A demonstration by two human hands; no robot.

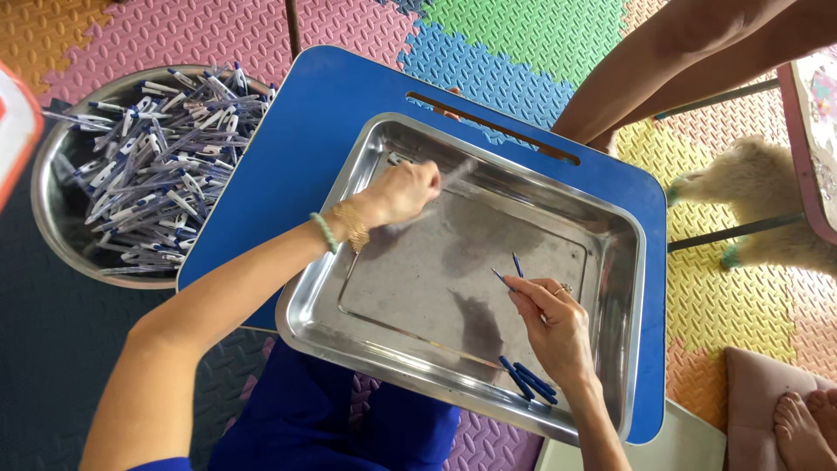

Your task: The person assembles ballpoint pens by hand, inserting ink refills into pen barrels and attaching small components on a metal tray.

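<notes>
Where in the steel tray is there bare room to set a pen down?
The tray floor is bare between the left hand and right hand, and along its far right wall. The near edge holds blue pen parts. The bowl of pens is crowded.

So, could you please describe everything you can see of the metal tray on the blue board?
The metal tray is a shallow rectangular pan of shiny, scuffed steel with rounded corners and a rolled rim. It lies flat, turned at a slant, on the blue board. A few blue pen parts lie near its lower right rim. The left hand reaches in at its upper left; the right hand holds thin blue pieces over it.
</notes>
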